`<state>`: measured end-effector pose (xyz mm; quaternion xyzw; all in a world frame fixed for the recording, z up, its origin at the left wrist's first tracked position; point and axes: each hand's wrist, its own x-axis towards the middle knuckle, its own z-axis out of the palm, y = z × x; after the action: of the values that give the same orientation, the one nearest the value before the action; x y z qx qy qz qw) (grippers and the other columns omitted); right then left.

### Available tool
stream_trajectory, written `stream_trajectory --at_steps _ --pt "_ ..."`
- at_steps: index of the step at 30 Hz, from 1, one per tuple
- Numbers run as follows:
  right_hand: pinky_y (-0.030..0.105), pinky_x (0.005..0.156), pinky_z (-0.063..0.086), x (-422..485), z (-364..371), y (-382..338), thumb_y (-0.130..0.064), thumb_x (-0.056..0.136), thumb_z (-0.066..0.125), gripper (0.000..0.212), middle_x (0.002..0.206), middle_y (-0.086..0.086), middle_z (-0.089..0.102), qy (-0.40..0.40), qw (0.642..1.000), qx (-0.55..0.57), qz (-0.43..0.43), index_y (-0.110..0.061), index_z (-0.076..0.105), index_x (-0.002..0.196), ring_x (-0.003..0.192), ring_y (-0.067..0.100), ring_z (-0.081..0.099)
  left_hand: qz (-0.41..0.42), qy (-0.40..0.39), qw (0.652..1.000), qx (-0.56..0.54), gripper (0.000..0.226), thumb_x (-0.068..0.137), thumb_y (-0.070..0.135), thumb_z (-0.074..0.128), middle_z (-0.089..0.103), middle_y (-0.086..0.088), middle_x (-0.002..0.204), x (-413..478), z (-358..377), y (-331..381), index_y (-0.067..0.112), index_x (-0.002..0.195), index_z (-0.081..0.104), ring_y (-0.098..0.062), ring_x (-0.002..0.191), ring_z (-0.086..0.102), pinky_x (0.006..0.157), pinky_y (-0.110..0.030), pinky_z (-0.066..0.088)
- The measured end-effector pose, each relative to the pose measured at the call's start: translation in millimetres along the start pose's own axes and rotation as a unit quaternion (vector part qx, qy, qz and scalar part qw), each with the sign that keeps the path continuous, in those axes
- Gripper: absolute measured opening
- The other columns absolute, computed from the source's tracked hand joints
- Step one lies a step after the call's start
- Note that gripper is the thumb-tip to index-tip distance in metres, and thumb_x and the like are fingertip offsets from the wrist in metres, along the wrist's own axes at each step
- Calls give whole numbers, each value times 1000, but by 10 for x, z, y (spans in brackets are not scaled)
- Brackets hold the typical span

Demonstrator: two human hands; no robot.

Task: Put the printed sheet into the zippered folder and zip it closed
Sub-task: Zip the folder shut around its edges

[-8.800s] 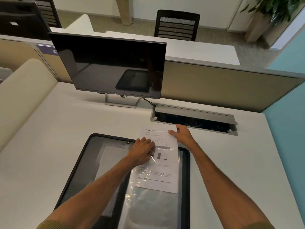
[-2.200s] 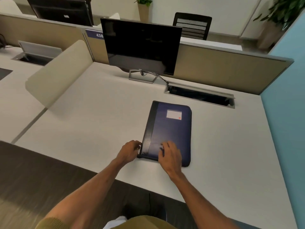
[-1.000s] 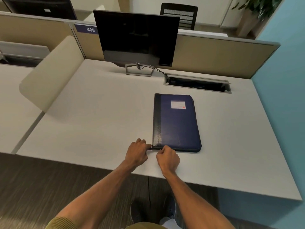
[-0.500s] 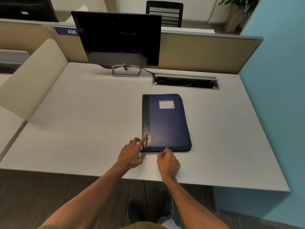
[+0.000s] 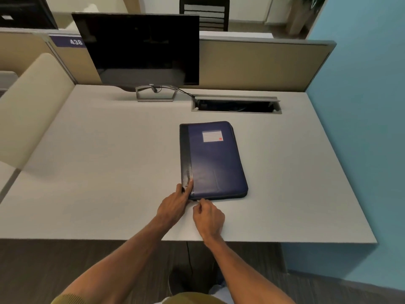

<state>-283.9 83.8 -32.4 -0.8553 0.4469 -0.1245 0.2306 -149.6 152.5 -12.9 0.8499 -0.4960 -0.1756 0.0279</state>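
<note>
desk pale grey, beige partitions, teal wall at right | monitor reads "DELL"; divider tag "438" | zippered folder – navy, closed flat, lined label | left hand index finger pressing folder's near-left corner | right hand curled, pinching the zipper pull at near edge

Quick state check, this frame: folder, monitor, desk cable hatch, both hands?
Dark blue zippered folder: shut, flat on the desk, label up.
Black flat-screen monitor: screen dark.
Grey desk cable hatch: lid open.
Left hand: forefinger pressing the folder's near left corner.
Right hand: pinching at the zip on the near edge.
</note>
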Motion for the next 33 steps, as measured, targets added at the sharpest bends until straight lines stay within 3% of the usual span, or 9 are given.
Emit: stream_trajectory --at_steps 7,11,15,17,20,22,25,30,33 --pt "26 45 44 143 -204 355 -28 92 72 24 60 -9 58 66 996 -26 45 -25 61 71 47 9 50 -7 11 999 32 88 110 27 53 41 -18 146 -50 -44 -92 29 169 -11 -25 85 66 77 -36 61" --pt "24 45 41 202 -386 697 -24 91 71 27 58 -8 56 86 991 -35 100 -23 58 67 45 11 49 -4 24 999 47 92 106 25 59 47 -17 138 -93 -54 -325 30 169 -8 -18 70 50 66 -35 58" --pt "23 45 39 245 -567 992 -25 95 68 24 61 -9 56 77 993 -59 71 -24 60 72 47 9 49 4 49 995 87 92 103 30 64 55 -12 126 -121 -72 -491 32 170 1 -22 77 59 56 -32 46" --pt "25 46 41 265 -622 1056 -22 94 68 24 61 -9 55 74 995 -62 41 -24 58 72 48 10 49 14 72 993 97 89 101 34 66 58 -11 125 -116 -68 -509 31 171 11 -27 89 63 63 -36 47" --pt "28 48 44 294 -637 1142 -19 94 67 15 70 -8 58 72 996 -58 15 -22 63 80 56 11 51 5 96 991 92 88 91 43 69 56 -13 139 -95 -62 -471 31 166 26 -35 114 62 93 -52 52" --pt "32 50 50 333 -640 1203 -17 95 66 8 79 -9 62 66 996 -55 6 -22 66 90 62 10 54 -4 110 991 73 85 83 51 65 46 -13 154 -79 -94 -378 27 160 37 -37 135 51 110 -62 41" --pt "32 55 54 396 -675 1258 -13 95 67 12 84 -11 64 44 999 -23 0 -25 66 93 68 9 57 22 116 992 35 79 84 56 59 38 -11 160 -35 -82 -120 22 154 43 -35 148 39 122 -64 30" --pt "16 58 43 504 -799 1328 -21 97 69 12 85 -13 63 -21 1000 15 -13 -28 63 91 72 7 58 95 106 989 31 73 89 59 59 45 -7 156 113 0 528 24 151 45 -32 142 45 119 -53 40" --pt "11 61 38 599 -889 1368 -24 96 72 10 87 -13 65 -50 998 36 -26 -28 64 92 73 5 58 78 92 993 19 45 96 54 57 57 -1 129 229 12 975 24 130 52 -25 111 59 96 -40 51"
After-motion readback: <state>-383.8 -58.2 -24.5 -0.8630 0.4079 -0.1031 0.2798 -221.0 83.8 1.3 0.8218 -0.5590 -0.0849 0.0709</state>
